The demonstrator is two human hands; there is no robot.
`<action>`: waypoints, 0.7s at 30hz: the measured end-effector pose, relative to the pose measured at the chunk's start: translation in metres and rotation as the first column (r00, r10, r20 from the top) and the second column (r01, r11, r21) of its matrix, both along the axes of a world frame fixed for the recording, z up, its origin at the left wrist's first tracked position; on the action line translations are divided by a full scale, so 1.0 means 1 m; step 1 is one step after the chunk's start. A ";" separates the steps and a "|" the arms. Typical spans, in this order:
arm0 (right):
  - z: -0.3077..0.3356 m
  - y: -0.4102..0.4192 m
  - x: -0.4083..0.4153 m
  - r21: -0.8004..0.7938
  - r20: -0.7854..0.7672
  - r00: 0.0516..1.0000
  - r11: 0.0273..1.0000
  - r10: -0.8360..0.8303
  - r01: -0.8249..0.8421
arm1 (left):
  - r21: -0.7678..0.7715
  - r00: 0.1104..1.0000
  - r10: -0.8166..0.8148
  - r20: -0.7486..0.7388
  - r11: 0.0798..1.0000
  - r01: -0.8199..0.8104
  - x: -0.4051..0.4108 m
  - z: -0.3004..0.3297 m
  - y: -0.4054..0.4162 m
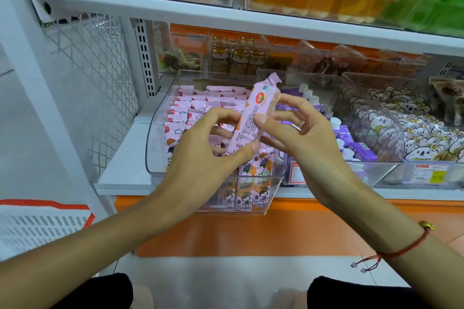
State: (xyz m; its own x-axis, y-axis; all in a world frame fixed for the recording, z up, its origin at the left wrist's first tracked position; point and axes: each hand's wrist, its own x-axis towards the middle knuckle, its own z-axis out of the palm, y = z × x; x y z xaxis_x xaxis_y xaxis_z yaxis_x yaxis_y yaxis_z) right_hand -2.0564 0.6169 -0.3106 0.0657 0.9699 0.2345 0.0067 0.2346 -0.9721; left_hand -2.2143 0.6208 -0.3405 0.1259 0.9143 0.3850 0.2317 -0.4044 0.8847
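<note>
Pink snack packet (251, 118), slim, fine print on back, near-upright in fingertip pinch of left hand (200, 150) and right hand (308, 140)

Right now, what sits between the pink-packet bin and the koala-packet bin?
A clear bin of purple packets sits between the pink-packet bin and the koala-packet bin, partly hidden by the right hand, in the head view.

Left hand (200, 158), right hand (308, 148) — both pinching
</note>
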 end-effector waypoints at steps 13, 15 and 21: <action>0.003 0.009 0.011 -0.115 0.068 0.997 0.993 0.029 -0.021 | -0.430 0.951 -0.133 0.281 0.868 0.248 0.001 0.013 0.000; 0.003 0.007 0.011 -0.105 0.069 0.997 0.994 0.037 -0.030 | -0.409 0.956 -0.131 0.262 0.882 0.233 -0.001 0.013 0.002; 0.003 0.002 0.011 0.096 0.173 0.983 0.992 0.069 -0.086 | -0.181 0.956 -0.243 0.167 0.945 0.272 -0.004 0.010 0.004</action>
State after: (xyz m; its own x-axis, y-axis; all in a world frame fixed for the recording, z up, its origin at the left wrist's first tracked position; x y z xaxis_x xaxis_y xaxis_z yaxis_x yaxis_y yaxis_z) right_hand -2.0457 0.6192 -0.3074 -0.0579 0.9405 0.3347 0.1464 0.3397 -0.9291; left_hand -2.2186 0.6250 -0.3305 0.3248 0.9177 0.2288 0.0109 -0.2455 0.9693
